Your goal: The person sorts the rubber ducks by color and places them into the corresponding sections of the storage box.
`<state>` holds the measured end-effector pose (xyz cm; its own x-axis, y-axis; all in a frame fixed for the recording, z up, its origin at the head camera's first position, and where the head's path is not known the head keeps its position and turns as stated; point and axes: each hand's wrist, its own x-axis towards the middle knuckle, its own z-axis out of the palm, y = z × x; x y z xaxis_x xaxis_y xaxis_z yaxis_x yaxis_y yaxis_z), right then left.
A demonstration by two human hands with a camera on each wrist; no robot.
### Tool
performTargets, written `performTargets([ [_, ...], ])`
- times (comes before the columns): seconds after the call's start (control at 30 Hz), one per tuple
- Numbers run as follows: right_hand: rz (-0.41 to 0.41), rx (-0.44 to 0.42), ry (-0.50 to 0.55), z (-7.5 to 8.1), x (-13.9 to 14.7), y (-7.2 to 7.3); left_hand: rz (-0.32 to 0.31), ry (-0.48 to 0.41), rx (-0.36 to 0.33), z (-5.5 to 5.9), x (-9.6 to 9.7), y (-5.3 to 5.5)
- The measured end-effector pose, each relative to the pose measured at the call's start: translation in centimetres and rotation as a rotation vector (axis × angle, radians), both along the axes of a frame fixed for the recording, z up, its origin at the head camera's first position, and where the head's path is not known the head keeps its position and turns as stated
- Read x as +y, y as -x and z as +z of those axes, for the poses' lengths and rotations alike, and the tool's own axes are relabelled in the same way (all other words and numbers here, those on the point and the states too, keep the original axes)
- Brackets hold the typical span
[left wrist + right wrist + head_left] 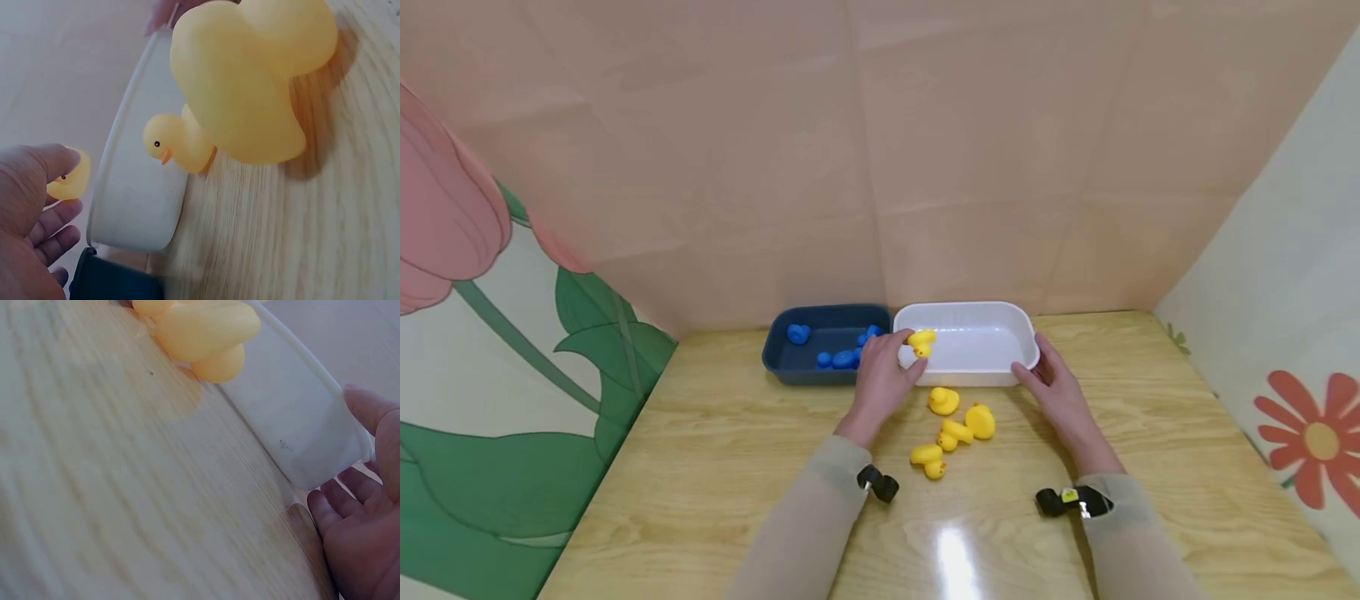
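Observation:
My left hand (882,375) pinches a yellow rubber duck (922,340) above the left end of a white tray (962,377). In the left wrist view that duck (76,178) is partly hidden behind the thumb. At the tray's right front corner, my right hand (1062,393) holds the wall, thumb at the rim and the other fingers round the outside. In front of the tray, several more yellow ducks lie on the table, among them an upright one (943,401) nearest the tray and a tipped one (928,459) closest to me.
A dark blue tray (808,377) stands left of the white one, their sides close together. Blue ducks (799,333) lie inside it, some hidden by my left hand. The wooden table (722,467) meets a pinkish wall covering (760,167) behind both trays.

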<state>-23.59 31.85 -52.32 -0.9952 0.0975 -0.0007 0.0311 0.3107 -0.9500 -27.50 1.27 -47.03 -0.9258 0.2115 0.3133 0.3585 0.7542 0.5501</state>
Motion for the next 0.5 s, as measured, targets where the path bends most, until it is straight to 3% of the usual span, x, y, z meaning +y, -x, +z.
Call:
performTargets([
  [0.5,-0.003,0.003,-0.041,-0.3,0.0,0.2,0.025,0.031,-0.001,-0.7,0.9,1.7],
])
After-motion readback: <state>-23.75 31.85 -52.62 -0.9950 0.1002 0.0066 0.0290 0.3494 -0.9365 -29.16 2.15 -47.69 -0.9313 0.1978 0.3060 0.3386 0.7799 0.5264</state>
